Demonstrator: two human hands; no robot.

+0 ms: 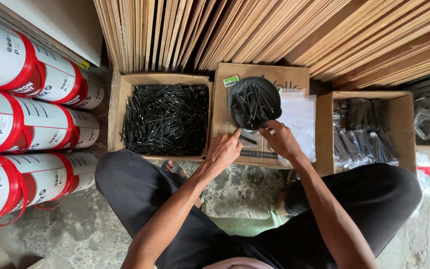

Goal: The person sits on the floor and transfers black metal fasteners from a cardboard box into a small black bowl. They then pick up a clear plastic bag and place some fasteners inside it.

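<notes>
- Our left hand (223, 149) pinches slim black nails (247, 139) above a clear plastic bag (299, 119).
- Our right hand (279, 139), fingers curled, touches the round black bowl (235, 99).
- A cardboard box (118, 107) brims with nails.

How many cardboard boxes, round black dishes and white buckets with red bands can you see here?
Cardboard boxes: 3 — open box of loose black nails, flat box, open box of bagged nails
Round black dishes: 1
White buckets with red bands, on their sides: 6, first at
Total: 10
</notes>
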